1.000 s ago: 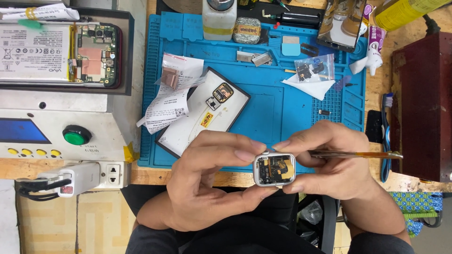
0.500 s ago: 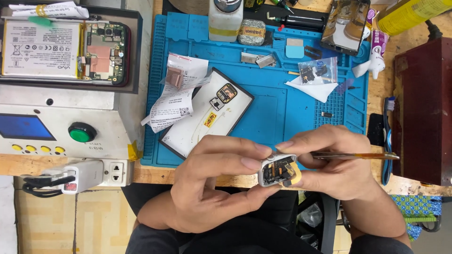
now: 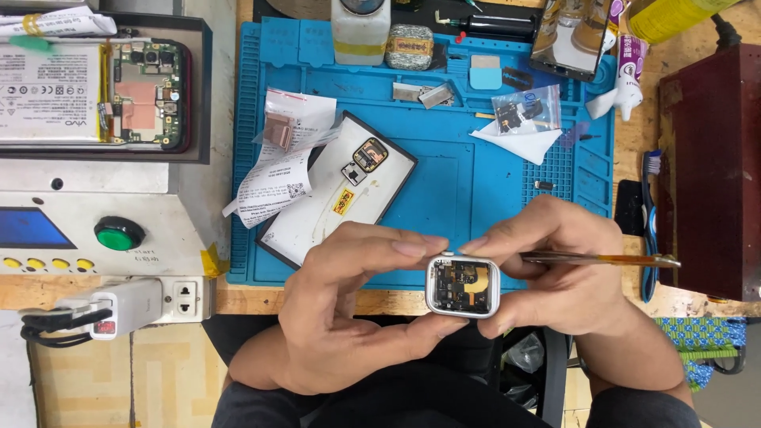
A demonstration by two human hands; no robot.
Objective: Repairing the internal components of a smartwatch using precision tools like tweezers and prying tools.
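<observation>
Since half a second ago the opened watch case [image 3: 463, 286] has levelled out: it was tilted between our fingers, and now its open side faces squarely up, showing the dark board and a gold patch inside. We pinch it between both hands just off the near edge of the blue work mat [image 3: 444, 170], out over our lap rather than over the bench. Our left hand [image 3: 349, 305] closes on its left and lower sides, thumb beneath, forefinger reaching over the top. Our right hand [image 3: 567, 273] grips the right side and also holds thin tweezers [image 3: 602, 259], which stick out to the right past the knuckles.

The case is unsupported, so we judge that a slipping finger would send it to the floor. The forefingers meeting at the top rim lie close to the exposed parts, and a careless touch could smear or bend something. The tweezers sharing our right hand's grip could shift and scrape the board. Behind, the detached screen panel [image 3: 337, 190] lies face down on the mat near its left edge, half under paper slips [image 3: 281, 170], where a sweeping wrist could catch it.
</observation>
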